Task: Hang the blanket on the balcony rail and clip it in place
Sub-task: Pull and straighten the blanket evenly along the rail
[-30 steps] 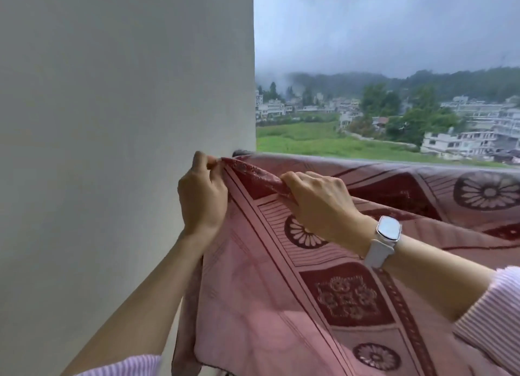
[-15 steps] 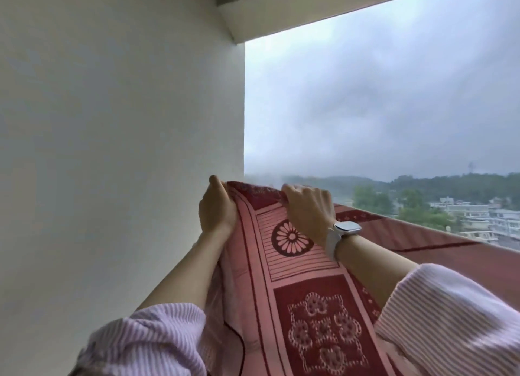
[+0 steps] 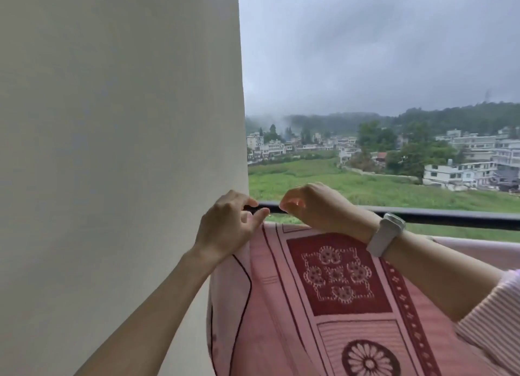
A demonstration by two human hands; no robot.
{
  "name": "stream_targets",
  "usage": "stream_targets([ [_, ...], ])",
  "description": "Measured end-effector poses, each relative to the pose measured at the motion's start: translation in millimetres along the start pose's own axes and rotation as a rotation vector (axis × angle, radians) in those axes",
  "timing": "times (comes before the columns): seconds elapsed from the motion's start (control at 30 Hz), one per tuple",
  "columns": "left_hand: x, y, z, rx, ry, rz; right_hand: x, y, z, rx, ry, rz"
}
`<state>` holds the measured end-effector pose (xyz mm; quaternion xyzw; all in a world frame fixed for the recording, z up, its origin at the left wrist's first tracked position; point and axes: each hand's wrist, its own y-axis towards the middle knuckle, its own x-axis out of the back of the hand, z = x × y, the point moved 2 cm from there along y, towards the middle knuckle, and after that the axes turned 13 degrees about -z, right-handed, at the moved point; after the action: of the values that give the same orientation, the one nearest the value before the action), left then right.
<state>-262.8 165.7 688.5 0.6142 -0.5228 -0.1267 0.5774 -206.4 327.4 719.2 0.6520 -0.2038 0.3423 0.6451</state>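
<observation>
Cloudy sky and a hillside town with green fields fill the background, with a big plain white wall [image 3: 112,150] taking up the left side. Pink and dark red patterned blanket [image 3: 323,305] sits low in front, its top edge below the black balcony rail [image 3: 450,219], can't tell if it's draped over anything. Both hands are up near the rail, close together but not touching. Left hand [image 3: 228,226] has loosely curled fingers holding nothing, and right hand [image 3: 318,206] is the same. White smartwatch [image 3: 387,233] on the right wrist.
</observation>
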Motion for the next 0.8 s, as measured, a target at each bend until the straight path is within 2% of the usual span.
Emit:
stream_targets([
  [0.13, -1.5, -40.6, 3.1, 0.003, 0.215, -0.003, 2.5, -31.4, 21.8, 0.082, -0.066, -0.081],
  [0.3, 13.1, -60.4, 20.7, 0.061, 0.098, -0.282, -5.0, -56.5, 27.4, 0.162, -0.164, -0.208],
  [0.37, 21.1, -58.3, 28.4, 0.155, 0.102, -0.314, -6.8, -57.4, 28.1, 0.173, -0.175, -0.257],
  [0.43, 24.6, -49.5, 37.6, 0.308, 0.095, -0.269, -7.1, -53.0, 31.5, 0.184, -0.162, -0.293],
  [0.53, 27.2, -32.4, 49.2, 0.542, -0.115, -0.196, -8.1, -42.3, 34.6, 0.157, -0.167, -0.255],
  [0.6, 26.4, -22.8, 55.7, 0.621, -0.216, -0.216, -7.8, -34.6, 36.4, 0.163, -0.204, -0.203],
  [0.67, 26.3, -11.3, 60.8, 0.608, -0.269, -0.304, -8.9, -28.6, 40.0, 0.159, -0.193, -0.150],
  [0.8, 37.0, 10.4, 53.2, 0.352, -0.128, -0.542, -15.8, -21.1, 49.4, 0.189, -0.200, -0.086],
])
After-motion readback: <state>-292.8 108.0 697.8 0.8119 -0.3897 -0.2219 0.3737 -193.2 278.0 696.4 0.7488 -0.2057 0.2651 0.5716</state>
